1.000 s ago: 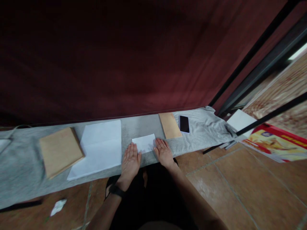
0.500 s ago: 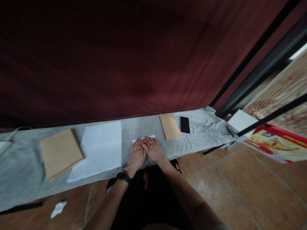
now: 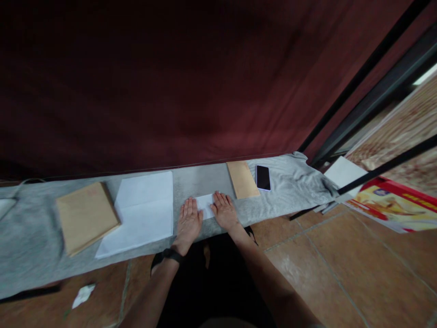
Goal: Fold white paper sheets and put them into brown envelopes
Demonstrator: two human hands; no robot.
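A small white piece of paper [image 3: 205,206], apparently folded, lies flat on the grey cloth between my hands. My left hand [image 3: 189,221] rests palm down on its left end, fingers stretched out. On its right end lies my right hand [image 3: 225,211], also flat with the fingers extended. To the right of that hand is a single brown envelope [image 3: 243,180]. Larger white sheets [image 3: 145,209] with a crease across them are spread out left of my left hand. Brown envelopes [image 3: 85,218] in a stack overlap the sheets' left edge.
A phone [image 3: 263,177] with a dark screen sits beyond the single envelope. The narrow surface is draped in grey cloth [image 3: 290,191], against a dark red curtain [image 3: 191,91]. Black metal bars [image 3: 375,59] and a red-and-yellow printed box [image 3: 396,205] are at the right. Crumpled white paper [image 3: 83,295] lies on the tiled floor.
My hands have slid apart, the left one leftward and the right one rightward. More of the small white paper now shows between them.
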